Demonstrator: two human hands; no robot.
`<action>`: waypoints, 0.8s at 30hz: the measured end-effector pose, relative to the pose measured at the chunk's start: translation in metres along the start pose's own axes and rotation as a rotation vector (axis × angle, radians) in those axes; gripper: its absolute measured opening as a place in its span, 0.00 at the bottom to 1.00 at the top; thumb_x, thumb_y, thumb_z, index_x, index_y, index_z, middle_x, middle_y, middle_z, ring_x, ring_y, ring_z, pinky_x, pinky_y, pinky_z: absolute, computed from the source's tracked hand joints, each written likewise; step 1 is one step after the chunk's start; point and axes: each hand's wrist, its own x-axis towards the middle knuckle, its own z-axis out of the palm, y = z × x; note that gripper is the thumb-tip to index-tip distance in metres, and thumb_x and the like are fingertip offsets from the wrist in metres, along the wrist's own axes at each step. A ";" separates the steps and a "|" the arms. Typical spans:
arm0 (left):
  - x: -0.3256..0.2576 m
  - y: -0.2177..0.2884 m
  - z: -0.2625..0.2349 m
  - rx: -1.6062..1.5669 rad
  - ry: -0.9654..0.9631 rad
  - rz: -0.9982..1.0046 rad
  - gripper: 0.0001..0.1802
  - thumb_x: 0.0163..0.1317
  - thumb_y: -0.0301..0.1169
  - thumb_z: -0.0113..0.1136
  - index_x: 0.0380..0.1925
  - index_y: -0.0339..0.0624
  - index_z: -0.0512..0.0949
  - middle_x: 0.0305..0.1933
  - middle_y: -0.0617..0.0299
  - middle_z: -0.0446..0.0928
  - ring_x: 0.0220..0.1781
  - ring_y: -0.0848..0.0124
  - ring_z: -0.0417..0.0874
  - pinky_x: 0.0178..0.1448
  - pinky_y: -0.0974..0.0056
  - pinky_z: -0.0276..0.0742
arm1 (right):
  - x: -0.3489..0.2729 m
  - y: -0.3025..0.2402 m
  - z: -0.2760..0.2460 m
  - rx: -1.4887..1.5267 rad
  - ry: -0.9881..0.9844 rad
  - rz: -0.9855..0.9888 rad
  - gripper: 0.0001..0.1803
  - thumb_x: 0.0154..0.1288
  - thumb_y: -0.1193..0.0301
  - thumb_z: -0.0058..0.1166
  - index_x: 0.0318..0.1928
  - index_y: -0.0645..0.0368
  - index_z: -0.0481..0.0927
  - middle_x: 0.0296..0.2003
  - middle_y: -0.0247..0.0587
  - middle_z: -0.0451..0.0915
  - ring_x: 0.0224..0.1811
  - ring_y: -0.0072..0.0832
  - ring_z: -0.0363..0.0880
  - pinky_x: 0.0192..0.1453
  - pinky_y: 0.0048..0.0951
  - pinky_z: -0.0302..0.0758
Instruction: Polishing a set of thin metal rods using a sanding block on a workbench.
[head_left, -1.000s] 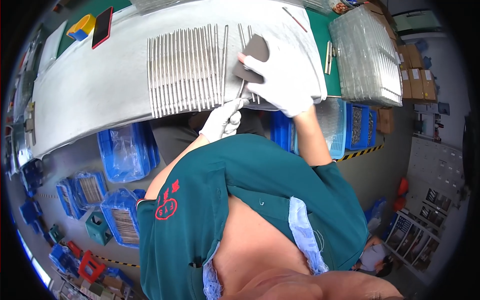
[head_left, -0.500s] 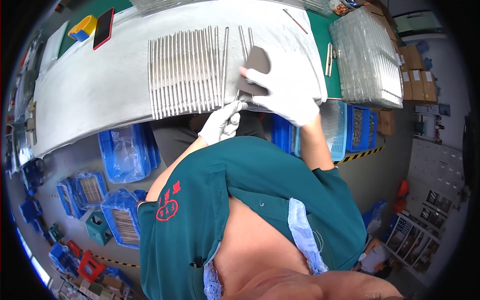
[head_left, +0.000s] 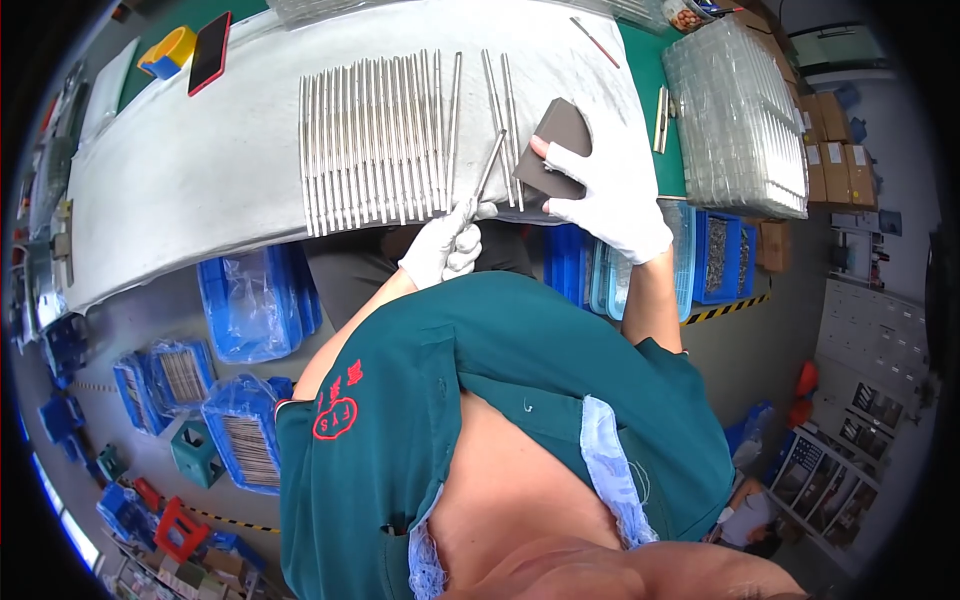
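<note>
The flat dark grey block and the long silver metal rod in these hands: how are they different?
The flat dark grey block is wide, the long silver metal rod thin. The block looks dull; the rod shines. The right hand holds the block; the left hand holds the rod. Both are in gloved hands.

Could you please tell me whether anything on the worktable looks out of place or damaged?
One metal rod just right of the neat row of rods slants against it, its upper end standing off. A thin red stick also lies diagonally on the white cloth. No spill or damage shows.
</note>
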 end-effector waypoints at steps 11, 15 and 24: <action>-0.003 0.002 0.012 -0.030 0.132 -0.010 0.21 0.76 0.49 0.41 0.57 0.51 0.72 0.17 0.75 0.52 0.14 0.82 0.53 0.14 0.75 0.48 | 0.035 -0.045 0.030 0.016 0.015 -0.091 0.35 0.45 0.55 0.69 0.59 0.34 0.80 0.64 0.56 0.67 0.66 0.51 0.65 0.68 0.46 0.64; -0.002 0.007 0.011 -0.018 0.050 -0.059 0.19 0.76 0.50 0.42 0.53 0.52 0.73 0.17 0.75 0.54 0.13 0.82 0.54 0.13 0.75 0.48 | 0.021 -0.019 0.015 0.094 -0.083 -0.139 0.33 0.44 0.57 0.70 0.57 0.33 0.81 0.61 0.56 0.69 0.62 0.50 0.69 0.62 0.47 0.69; -0.001 0.000 0.016 0.073 0.096 0.055 0.10 0.71 0.40 0.56 0.37 0.47 0.74 0.21 0.74 0.69 0.11 0.85 0.57 0.12 0.76 0.49 | 0.022 -0.025 0.030 0.085 0.039 -0.066 0.32 0.43 0.58 0.69 0.56 0.34 0.82 0.61 0.55 0.69 0.63 0.50 0.66 0.65 0.46 0.65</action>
